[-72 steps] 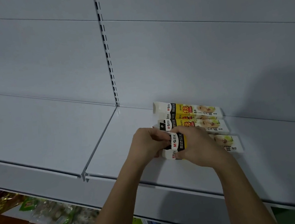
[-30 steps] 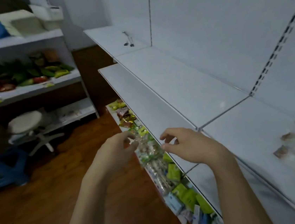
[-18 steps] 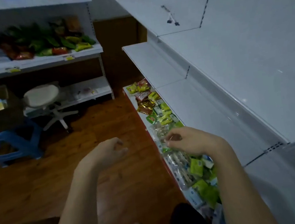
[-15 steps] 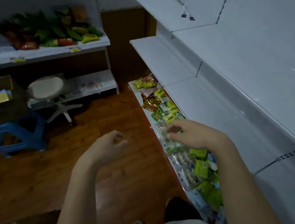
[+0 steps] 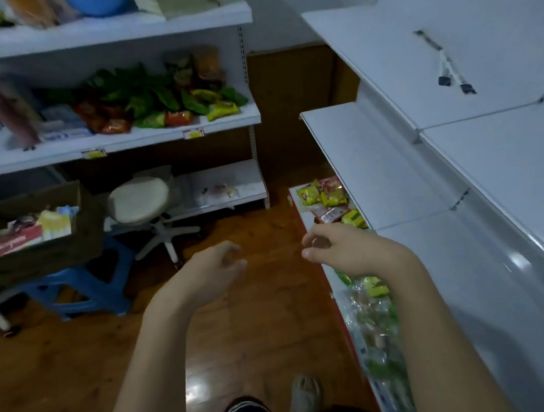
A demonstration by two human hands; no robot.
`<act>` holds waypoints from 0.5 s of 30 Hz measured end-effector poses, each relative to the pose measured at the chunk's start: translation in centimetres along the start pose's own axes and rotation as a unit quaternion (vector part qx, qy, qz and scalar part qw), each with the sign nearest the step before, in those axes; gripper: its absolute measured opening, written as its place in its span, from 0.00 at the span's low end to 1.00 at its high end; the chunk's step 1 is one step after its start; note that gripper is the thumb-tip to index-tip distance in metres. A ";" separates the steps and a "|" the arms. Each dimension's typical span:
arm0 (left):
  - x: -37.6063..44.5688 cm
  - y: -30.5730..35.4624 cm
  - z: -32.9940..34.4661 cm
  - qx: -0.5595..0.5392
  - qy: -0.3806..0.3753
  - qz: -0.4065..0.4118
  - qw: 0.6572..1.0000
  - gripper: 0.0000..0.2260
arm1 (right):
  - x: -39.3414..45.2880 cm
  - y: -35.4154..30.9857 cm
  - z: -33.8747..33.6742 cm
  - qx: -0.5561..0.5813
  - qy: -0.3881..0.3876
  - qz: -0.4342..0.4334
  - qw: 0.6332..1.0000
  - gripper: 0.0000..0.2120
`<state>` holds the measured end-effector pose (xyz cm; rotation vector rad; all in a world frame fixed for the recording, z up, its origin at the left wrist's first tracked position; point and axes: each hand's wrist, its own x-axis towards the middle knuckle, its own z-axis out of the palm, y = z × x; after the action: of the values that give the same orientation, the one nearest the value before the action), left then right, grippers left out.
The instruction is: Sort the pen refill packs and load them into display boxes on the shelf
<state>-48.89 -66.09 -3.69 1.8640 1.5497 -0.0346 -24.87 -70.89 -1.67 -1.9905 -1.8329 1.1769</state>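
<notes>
Both of my hands hang in mid-air over the wooden floor and hold nothing. My left hand (image 5: 215, 270) has loosely curled fingers. My right hand (image 5: 340, 249) is just left of the white shelf unit (image 5: 496, 160) and also has relaxed, curled fingers. An open cardboard box (image 5: 34, 229) with colourful packs inside sits on a blue stool (image 5: 80, 288) at the left. No pen refill packs or display boxes on the shelf are in view.
A white swivel stool (image 5: 139, 200) stands beside the cardboard box. Snack packets (image 5: 327, 199) fill the bottom shelf on the right. A second shelf unit (image 5: 120, 135) at the back holds snack bags. Two small clips (image 5: 453, 80) lie on the upper right shelf.
My view has turned left, away from the shelf with the refill packs, toward the floor and the cardboard box. Both hands let go of the pack and now hang with nothing in them.
</notes>
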 end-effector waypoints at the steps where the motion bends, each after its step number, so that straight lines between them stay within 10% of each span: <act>1: 1.4 0.3 -1.0 -0.001 0.022 0.003 1.000 0.17 | 1.8 -0.5 -0.9 0.008 0.006 -0.010 1.000 0.16; 15: 28.1 4.7 -11.8 -0.004 -0.070 0.073 0.995 0.19 | 23.4 -0.7 -12.7 0.027 0.026 0.078 0.996 0.15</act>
<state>-41.54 -36.16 -4.86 1.9208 1.3147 -0.0895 -18.99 -44.88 -2.49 -2.1451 -1.6301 1.1904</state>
